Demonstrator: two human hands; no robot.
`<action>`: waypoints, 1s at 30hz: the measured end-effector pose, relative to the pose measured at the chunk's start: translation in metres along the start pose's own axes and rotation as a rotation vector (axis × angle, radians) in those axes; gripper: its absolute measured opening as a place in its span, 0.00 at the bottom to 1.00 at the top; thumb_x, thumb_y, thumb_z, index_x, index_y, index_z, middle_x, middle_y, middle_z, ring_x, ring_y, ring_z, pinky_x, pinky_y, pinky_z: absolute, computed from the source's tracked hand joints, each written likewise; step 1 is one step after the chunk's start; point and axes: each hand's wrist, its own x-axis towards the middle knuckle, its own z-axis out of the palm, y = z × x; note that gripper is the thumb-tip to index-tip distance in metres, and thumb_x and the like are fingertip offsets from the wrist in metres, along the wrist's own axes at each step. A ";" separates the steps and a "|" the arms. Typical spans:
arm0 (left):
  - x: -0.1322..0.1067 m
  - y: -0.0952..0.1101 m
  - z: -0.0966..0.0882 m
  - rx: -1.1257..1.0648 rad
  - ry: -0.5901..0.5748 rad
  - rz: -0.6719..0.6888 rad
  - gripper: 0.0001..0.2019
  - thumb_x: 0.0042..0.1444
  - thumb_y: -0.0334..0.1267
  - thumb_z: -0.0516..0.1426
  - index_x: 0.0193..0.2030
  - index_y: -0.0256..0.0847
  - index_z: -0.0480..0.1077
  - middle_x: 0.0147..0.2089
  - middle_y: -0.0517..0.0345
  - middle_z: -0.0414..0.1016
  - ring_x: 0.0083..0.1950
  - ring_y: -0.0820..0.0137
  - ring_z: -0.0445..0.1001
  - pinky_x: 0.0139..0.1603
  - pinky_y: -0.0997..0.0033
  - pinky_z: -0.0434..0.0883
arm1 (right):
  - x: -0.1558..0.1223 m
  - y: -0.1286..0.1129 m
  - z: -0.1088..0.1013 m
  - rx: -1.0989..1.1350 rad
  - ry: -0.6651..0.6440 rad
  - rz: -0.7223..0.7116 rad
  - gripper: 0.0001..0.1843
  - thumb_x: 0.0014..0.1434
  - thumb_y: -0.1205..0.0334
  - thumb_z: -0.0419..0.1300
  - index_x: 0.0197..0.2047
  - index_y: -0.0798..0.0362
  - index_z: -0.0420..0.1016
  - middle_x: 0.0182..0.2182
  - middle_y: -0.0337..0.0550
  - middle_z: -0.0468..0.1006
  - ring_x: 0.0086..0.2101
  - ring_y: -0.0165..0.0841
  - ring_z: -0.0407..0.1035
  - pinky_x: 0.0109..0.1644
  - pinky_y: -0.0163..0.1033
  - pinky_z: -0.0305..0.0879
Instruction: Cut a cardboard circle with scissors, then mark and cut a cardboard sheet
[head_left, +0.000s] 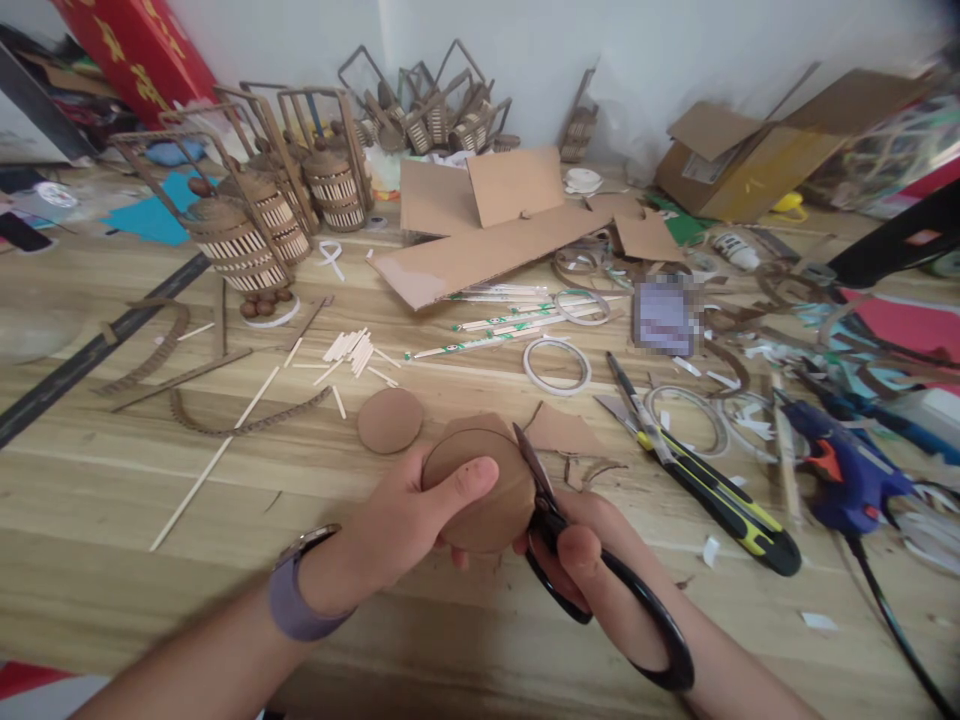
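My left hand (409, 525) grips a piece of brown cardboard (480, 500) with a circle drawn on it, thumb on top and fingers underneath. In my right hand (600, 560) is a pair of scissors (546, 500) with black handles. Their blades lie against the right edge of the cardboard, partly parted. A finished-looking cardboard disc (390, 420) rests on the table just left of the held piece. Behind the scissors lie cardboard offcuts (566, 428). The fingertips under the cardboard are mostly hidden.
A yellow-black utility knife (720, 495) and a blue glue gun (847, 470) lie to the right. Tape rings (556, 366), short sticks (352, 355) and cardboard sheets (487, 245) sit farther back. Small basket-like lanterns (236, 245) stand at the left; an open box (757, 160) stands back right.
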 end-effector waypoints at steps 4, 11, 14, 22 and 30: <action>-0.001 0.003 -0.001 0.020 -0.013 0.006 0.18 0.51 0.50 0.68 0.40 0.40 0.74 0.30 0.59 0.79 0.27 0.70 0.76 0.16 0.80 0.69 | 0.001 0.000 0.000 -0.018 0.020 -0.028 0.41 0.58 0.20 0.37 0.30 0.51 0.66 0.18 0.34 0.60 0.22 0.30 0.58 0.25 0.35 0.54; 0.000 0.004 -0.003 0.044 -0.052 0.061 0.17 0.52 0.50 0.67 0.40 0.40 0.76 0.30 0.59 0.78 0.27 0.71 0.74 0.16 0.81 0.68 | 0.004 -0.001 -0.002 -0.037 0.021 -0.037 0.40 0.57 0.19 0.35 0.20 0.48 0.56 0.17 0.38 0.60 0.30 0.36 0.67 0.30 0.36 0.60; 0.000 0.004 -0.003 0.043 -0.045 0.059 0.17 0.52 0.50 0.67 0.41 0.40 0.76 0.32 0.59 0.78 0.28 0.71 0.74 0.16 0.81 0.69 | 0.004 -0.002 -0.002 -0.051 0.006 -0.025 0.41 0.55 0.18 0.34 0.18 0.48 0.55 0.15 0.38 0.59 0.31 0.37 0.68 0.32 0.37 0.62; -0.001 0.002 -0.004 0.066 -0.040 0.055 0.19 0.53 0.51 0.66 0.45 0.40 0.74 0.32 0.60 0.77 0.27 0.72 0.73 0.16 0.81 0.69 | 0.005 -0.005 -0.004 -0.061 -0.002 -0.005 0.42 0.54 0.17 0.33 0.19 0.48 0.57 0.15 0.37 0.59 0.26 0.34 0.64 0.28 0.36 0.61; -0.001 0.003 -0.003 0.065 -0.032 0.031 0.18 0.52 0.49 0.67 0.43 0.40 0.74 0.31 0.60 0.77 0.27 0.72 0.73 0.16 0.80 0.69 | 0.003 0.000 -0.004 -0.029 -0.023 -0.024 0.41 0.57 0.19 0.35 0.19 0.48 0.56 0.13 0.35 0.59 0.19 0.30 0.57 0.24 0.36 0.54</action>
